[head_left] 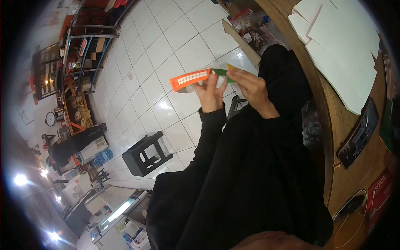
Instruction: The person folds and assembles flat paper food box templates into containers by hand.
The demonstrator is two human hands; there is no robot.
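Holding a printed card carton (pixel 191 80) between both hands, we have our left hand (pixel 211 95) clamped on it near the middle and our right hand (pixel 254 88) pinching its green end. Its orange part reaches out leftward, past the left hand's fingers. We judge it light and thin-walled, stiff along the folds yet easy to crease, perhaps slightly slippery where the print is smooth; a gentle hold on the folded edges should suit it. The orange panel is long and narrow, with a row of pale, rounded shapes; we cannot tell whether they are printed or cut. Below the hands we see glossy, squared floor tiles (pixel 160 54), and left of the left hand a dark stool (pixel 143 157), apparently plastic, with cut-out sides. Right of the right hand, the wooden table (pixel 339 114) bears pale flat sheets (pixel 341 66) and a glossy dark phone (pixel 358 135).
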